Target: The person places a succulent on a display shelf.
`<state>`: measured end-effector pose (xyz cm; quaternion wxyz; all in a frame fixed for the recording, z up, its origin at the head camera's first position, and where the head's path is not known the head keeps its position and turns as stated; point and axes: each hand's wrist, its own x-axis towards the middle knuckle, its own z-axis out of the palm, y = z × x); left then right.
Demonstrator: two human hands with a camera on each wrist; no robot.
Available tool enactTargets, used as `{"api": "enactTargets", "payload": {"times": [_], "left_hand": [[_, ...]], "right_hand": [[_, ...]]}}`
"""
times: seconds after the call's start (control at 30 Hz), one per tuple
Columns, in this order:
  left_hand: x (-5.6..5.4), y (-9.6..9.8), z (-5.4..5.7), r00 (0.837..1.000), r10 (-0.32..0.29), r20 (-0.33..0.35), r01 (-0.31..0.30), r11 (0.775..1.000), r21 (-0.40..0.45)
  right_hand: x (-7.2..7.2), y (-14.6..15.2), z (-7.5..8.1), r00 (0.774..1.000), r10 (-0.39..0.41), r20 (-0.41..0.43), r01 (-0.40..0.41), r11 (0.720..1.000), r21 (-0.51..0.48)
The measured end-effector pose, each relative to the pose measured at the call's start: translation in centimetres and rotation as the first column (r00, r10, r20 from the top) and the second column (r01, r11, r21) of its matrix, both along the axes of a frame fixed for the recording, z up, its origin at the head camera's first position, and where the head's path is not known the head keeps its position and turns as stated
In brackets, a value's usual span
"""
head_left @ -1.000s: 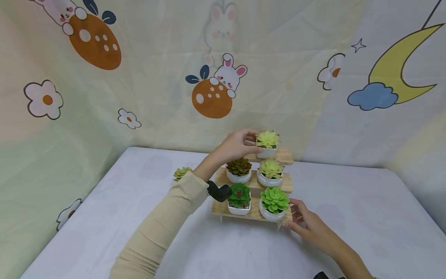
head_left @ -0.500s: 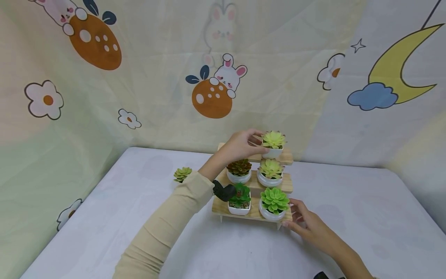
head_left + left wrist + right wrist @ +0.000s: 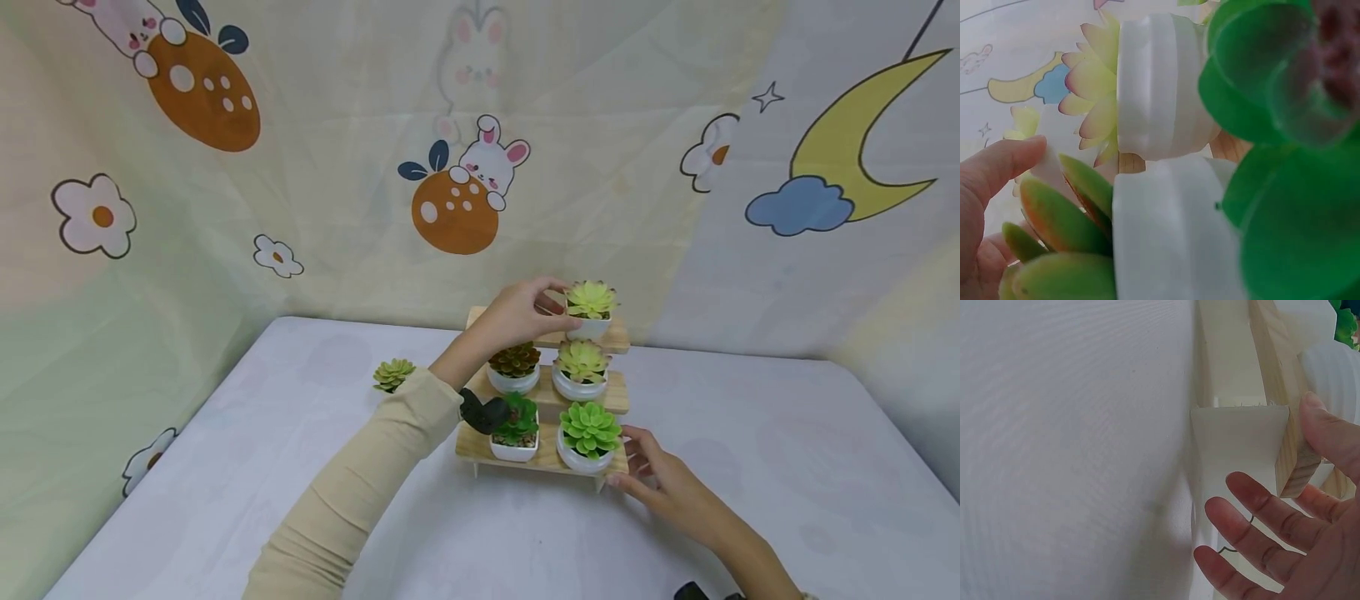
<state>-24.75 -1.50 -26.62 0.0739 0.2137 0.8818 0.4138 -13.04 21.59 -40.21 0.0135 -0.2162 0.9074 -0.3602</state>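
My left hand (image 3: 519,313) pinches the white square pot of a pale yellow-green potted succulent (image 3: 591,302) at the right end of the top shelf. Whether the pot's base touches the wood cannot be made out. Below it, the three-tier wooden plant stand (image 3: 474,447) bears a reddish-brown succulent (image 3: 514,360) and a yellow-green one (image 3: 582,362) on its middle shelf. A dark green succulent (image 3: 517,419) and a bright green one (image 3: 591,430) stand on the bottom shelf. My right hand (image 3: 663,486) holds that shelf's right end between thumb and index finger, other fingers spread loosely (image 3: 1254,519).
Another green succulent (image 3: 393,375) stands on the white-covered table (image 3: 360,342) left of the stand, its pot hidden behind my left sleeve (image 3: 375,467). A printed cloth backdrop (image 3: 600,150) rises behind the table.
My left hand has moved the pale succulent a short way rightward along the top shelf, mostly in the first half second. My right hand has stayed at the bottom shelf's corner.
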Motion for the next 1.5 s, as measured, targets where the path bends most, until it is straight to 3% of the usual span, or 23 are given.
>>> {"api": "enactTargets", "payload": {"times": [0.33, 0.6, 0.87, 1.13, 1.5], "left_hand": [[0.2, 0.0, 0.3, 1.000, 0.002, 0.024, -0.002, 1.000, -0.010], [0.9, -1.4, 0.8, 0.999, 0.005, -0.033, -0.003, 0.998, 0.063], [1.7, -3.5, 1.3, 0.988, 0.051, -0.147, -0.026, 0.985, 0.170], [2.9, -6.3, 1.5, 0.975, 0.114, -0.191, -0.072, 0.974, 0.214], [4.3, -10.9, 0.3, 0.967, 0.191, -0.170, -0.161, 0.971, 0.179]], "right_hand": [[-0.2, 0.0, -0.1, 1.000, -0.002, 0.010, 0.002, 1.000, 0.004], [-0.1, 0.1, -0.2, 1.000, 0.004, -0.001, -0.004, 1.000, 0.000], [-0.2, 0.0, -0.1, 1.000, -0.008, 0.014, 0.008, 1.000, 0.000], [-0.2, 0.1, -0.2, 1.000, 0.017, -0.007, -0.017, 1.000, -0.017], [-0.1, 0.2, -0.4, 0.999, 0.025, -0.047, -0.026, 0.999, -0.021]]}}
